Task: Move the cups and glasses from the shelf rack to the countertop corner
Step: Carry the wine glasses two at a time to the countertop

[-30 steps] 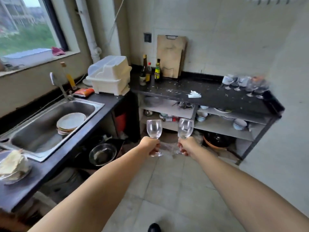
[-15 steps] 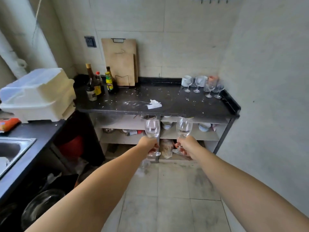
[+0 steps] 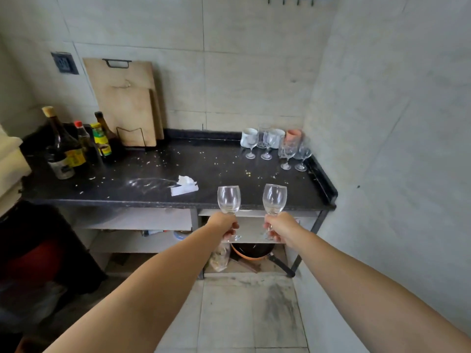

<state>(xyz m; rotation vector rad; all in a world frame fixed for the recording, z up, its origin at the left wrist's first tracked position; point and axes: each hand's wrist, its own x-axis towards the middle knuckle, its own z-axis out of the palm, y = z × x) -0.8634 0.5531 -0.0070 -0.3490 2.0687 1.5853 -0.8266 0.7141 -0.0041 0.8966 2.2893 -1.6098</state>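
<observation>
Nearest to me, short of the countertop (image 3: 178, 189), both arms reach forward. The left hand (image 3: 224, 226) is closed round the stem of one wine glass (image 3: 229, 200); the right hand (image 3: 281, 229) grips the stem of a second wine glass (image 3: 274, 199). Both glasses are upright, their bowls level with the countertop's front edge and close together, so a small sway could knock them against each other. On the countertop lies a crumpled tissue (image 3: 184, 186) amid scattered crumbs; a foot set on either might rock. At the countertop's far right corner stand the cluster of glasses and mugs (image 3: 276, 146), tightly packed. Reaching in there, a bowl could clip one and topple it.
</observation>
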